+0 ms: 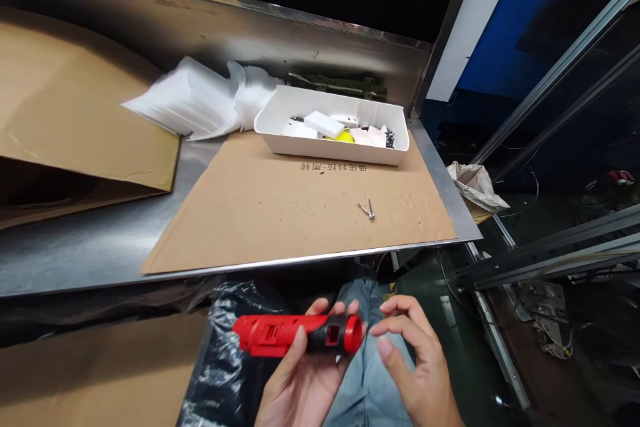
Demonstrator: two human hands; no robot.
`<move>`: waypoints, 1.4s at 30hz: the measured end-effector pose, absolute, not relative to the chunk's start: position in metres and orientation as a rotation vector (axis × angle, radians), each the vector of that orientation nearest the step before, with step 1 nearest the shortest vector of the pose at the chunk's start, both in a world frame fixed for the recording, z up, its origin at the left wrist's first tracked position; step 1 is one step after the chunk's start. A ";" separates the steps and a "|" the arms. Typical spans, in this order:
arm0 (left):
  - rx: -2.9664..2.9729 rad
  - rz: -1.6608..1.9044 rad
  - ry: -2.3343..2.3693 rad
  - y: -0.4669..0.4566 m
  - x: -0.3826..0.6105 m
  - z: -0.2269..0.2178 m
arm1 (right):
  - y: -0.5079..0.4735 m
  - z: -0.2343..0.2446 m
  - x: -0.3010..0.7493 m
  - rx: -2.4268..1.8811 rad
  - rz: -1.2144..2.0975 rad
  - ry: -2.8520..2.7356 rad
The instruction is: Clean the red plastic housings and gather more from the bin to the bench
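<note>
Fingers [320, 308] of the left hand [305, 387] clasp the red tool [270, 335] — right hand [415, 367] slack, just beside its end.

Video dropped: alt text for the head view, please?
The left hand holds a red and black tool sideways over the lap, the right hand open beside its round end. Above, a steel bench carries a cardboard sheet with loose screws and a white tray of small parts.

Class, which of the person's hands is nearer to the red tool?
Left. The left hand holds the red tool from below; the right hand sits just beside its round end, fingertips toward it.
</note>
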State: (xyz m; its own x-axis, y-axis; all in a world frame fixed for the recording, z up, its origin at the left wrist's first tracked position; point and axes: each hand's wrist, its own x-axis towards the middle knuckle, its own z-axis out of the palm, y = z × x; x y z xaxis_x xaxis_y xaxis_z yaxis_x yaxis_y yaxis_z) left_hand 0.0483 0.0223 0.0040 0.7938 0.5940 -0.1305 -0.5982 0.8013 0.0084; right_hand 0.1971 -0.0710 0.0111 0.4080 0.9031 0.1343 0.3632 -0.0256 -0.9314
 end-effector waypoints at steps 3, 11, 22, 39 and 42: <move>0.024 0.678 0.230 0.020 0.048 0.005 | -0.063 0.013 0.180 -1.552 0.712 -1.056; 0.191 0.753 0.573 0.016 0.049 0.007 | -0.045 0.019 0.148 -1.352 0.932 -0.781; 0.132 0.691 0.573 0.020 0.044 -0.010 | -0.044 0.006 0.141 -1.533 0.436 -1.136; 0.751 0.871 0.953 0.039 0.045 0.038 | -0.052 0.002 0.189 -1.651 0.280 -1.178; 1.182 0.907 1.153 0.050 0.036 0.049 | -0.056 0.002 0.216 -1.790 0.295 -1.079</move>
